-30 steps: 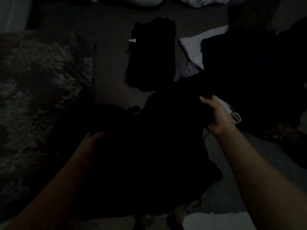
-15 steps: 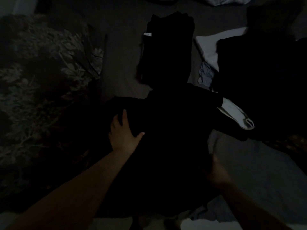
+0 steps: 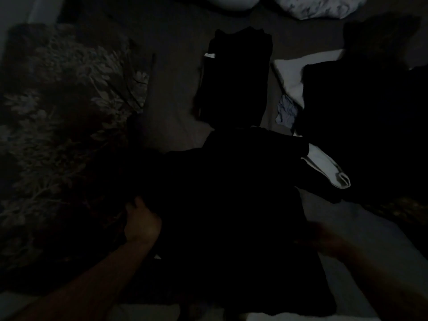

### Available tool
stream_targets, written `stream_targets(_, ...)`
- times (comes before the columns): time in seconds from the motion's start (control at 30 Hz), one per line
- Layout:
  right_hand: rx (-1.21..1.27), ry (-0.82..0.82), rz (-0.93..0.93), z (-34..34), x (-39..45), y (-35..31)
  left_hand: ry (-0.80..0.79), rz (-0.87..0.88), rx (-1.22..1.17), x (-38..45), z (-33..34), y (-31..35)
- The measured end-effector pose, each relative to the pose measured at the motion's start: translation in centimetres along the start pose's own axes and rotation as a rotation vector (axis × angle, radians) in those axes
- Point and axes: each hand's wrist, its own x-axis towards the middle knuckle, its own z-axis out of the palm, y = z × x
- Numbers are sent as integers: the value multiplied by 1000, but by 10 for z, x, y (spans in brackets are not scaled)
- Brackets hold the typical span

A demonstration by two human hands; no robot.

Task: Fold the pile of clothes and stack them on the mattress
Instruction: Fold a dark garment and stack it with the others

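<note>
A dim bedroom in a home. The whole view is taken up by a mattress (image 3: 176, 93) under a plain grey sheet. At twelve and one o'clock two pale pillows (image 3: 319, 5) lie at its far edge. A leaf-patterned blanket (image 3: 60, 117) is heaped from nine to seven o'clock. Dark clothes lie about: a folded stack (image 3: 234, 77) toward twelve, a loose pile (image 3: 370, 126) at three, with a white garment (image 3: 289, 75) and a small blue one (image 3: 286, 112) between them.
</note>
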Motion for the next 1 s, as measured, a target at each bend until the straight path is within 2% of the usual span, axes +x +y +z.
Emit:
stream_targets(0.07, 155, 176, 45, -8, 18, -30, 72, 261, 163, 5, 5, 5)
stream_targets(0.1, 184, 274, -34, -15, 30, -43, 116, 392, 266, 9, 6, 12)
stream_targets(0.13, 296, 304, -78, -19, 39, -60, 95, 457, 357, 12, 5, 19)
stream_targets(0.23, 581, 311, 13, -15, 65, -95, -47, 355, 432, 21, 5, 34)
stream_targets(0.3, 532, 447, 146, -5, 72, -108, -58, 334, 522, 26, 6, 40)
stream_targets(0.4, 483, 694, 124, 7, 75, -108, -55, 350, 524, 29, 2, 48)
stream_targets(0.47, 405, 810, 45, 10, 66, -111, 19, 300, 323, 30, -5, 52)
stream_targets(0.5, 374, 830, -8, 10, 60, -113, 95, 231, 137, 29, -10, 53)
stream_targets(0.6, 427, 763, -76, 5, 44, -118, 273, -123, -550, 29, -25, 50)
stream_targets(0.67, 538, 617, -81, 2, 36, -127, 342, -293, -795, 28, -31, 42)
stream_targets(0.73, 648, 454, -99, 4, 33, -139, 367, -330, -820, 22, -32, 32)
stream_targets(0.87, 572, 359, -187, 37, 36, -173, 351, -222, -777, 10, -32, 10)
stream_targets(0.93, 475, 393, -260, 71, 34, -195, 363, -130, -804, 10, -40, 0)
stream_targets(1.0, 262, 485, -464, 112, 33, -215, 355, -75, -841, 16, -50, -10)
